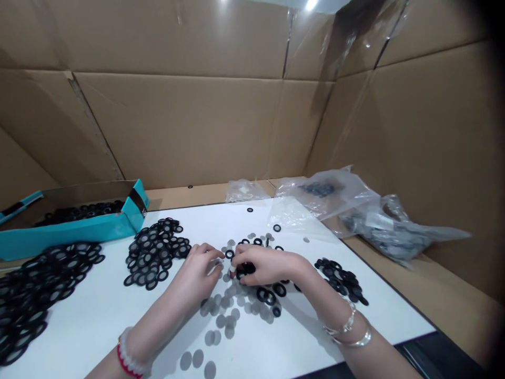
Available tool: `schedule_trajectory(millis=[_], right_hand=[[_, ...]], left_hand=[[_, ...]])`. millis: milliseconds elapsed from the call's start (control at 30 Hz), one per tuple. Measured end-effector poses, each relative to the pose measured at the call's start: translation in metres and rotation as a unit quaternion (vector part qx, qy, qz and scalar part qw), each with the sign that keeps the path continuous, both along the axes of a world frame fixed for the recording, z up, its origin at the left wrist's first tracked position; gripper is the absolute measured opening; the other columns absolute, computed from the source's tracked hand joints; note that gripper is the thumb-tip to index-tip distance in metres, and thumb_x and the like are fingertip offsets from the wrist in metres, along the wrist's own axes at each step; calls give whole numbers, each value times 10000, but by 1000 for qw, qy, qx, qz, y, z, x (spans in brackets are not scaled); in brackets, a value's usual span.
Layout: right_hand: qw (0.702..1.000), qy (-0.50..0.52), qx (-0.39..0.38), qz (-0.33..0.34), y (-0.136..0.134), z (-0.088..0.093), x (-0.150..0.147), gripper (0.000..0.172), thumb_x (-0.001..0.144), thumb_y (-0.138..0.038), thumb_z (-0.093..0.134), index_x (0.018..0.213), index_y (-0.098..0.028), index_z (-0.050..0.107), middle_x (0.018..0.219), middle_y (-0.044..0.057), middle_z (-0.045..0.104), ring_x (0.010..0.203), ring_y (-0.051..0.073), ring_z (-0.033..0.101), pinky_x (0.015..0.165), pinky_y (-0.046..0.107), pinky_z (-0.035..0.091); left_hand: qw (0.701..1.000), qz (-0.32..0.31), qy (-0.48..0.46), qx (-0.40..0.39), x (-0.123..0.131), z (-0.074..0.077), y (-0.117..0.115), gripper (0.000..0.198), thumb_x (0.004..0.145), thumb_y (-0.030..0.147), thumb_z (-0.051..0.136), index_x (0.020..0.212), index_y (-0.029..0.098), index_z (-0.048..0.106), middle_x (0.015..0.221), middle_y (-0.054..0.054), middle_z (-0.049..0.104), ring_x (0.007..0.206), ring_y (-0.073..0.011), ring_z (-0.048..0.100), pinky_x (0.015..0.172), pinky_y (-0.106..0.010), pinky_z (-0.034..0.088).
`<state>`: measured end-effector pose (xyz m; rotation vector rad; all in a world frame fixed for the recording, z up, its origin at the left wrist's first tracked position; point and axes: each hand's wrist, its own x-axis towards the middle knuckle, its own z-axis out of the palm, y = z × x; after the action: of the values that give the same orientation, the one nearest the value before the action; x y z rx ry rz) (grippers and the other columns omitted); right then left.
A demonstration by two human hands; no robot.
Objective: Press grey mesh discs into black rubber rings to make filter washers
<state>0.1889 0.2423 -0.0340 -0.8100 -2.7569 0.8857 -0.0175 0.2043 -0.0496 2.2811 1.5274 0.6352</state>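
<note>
My right hand (260,266) pinches a black rubber ring (246,269) at the middle of the white table (118,321), its fingers hiding most of the ring. My left hand (197,273) curls just beside it, with its fingertips close to a loose black ring (229,254). Whether it holds anything small is hidden. Thin grey mesh discs (223,318) lie scattered below both hands. Mesh-filled black rings form a large heap (153,252) left of my hands, another (31,300) at the table's left edge, and a smaller one (341,279) to the right.
A teal cardboard box (67,231) holding black rings stands at the back left. Clear plastic bags (321,192) and a bulging bag of dark parts (394,234) lie at the back right. Tall cardboard sheets (177,126) wall off the back and right.
</note>
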Motion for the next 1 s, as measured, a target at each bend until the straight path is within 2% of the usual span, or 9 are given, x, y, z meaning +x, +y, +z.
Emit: schedule_trajectory(millis=[133,333,400,500,600,767,1000], right_hand=[[1000,-24,15,6,-8,2,-2,271,705,-293,743,955,-232,658,972,41,531,952,223,519,793,303,424],[992,1,85,-92,-33,0,-3,71,769,-206,686,785,-186,619,872,34,563,866,195,532,742,282,410],[989,35,74,-126,-41,0,3,69,803,-195,639,771,-185,579,867,26,564,842,178,534,728,269,409],[976,85,16,-199,-51,-2,14,86,860,-191,543,779,-194,513,808,4,565,750,151,539,658,247,405],[962,119,-26,-246,-61,-6,22,120,885,-214,499,769,-198,472,773,-6,567,702,146,535,617,241,394],[949,135,12,-285,-73,-11,20,205,884,-234,487,688,-192,445,724,-13,503,683,143,491,612,242,364],[934,174,14,-312,-69,-16,10,209,865,-255,504,669,-190,481,659,-21,521,639,142,498,595,238,345]], left_hand=[[1000,-9,-13,15,3,-1,-2,267,820,146,436,966,196,654,986,-81,615,971,-264,508,875,-430,409],[995,-91,-11,30,18,0,-10,261,839,130,432,970,212,643,980,-74,598,936,-246,489,828,-399,429],[995,-96,-8,37,20,-1,-13,268,854,143,426,1007,212,635,1001,-82,597,944,-250,485,836,-408,427],[994,-102,-17,39,21,-5,-14,274,873,173,433,1054,232,630,1033,-81,599,973,-251,486,854,-409,428],[992,-113,-19,49,21,-11,-13,230,864,200,487,1020,242,651,1023,-73,606,974,-253,487,858,-409,425],[992,-105,-47,41,21,-15,-11,108,826,200,547,848,207,652,956,-63,618,948,-250,493,845,-412,422],[985,-91,-146,-9,16,-11,-10,102,796,202,546,772,206,646,944,-68,634,969,-245,539,870,-398,415]])
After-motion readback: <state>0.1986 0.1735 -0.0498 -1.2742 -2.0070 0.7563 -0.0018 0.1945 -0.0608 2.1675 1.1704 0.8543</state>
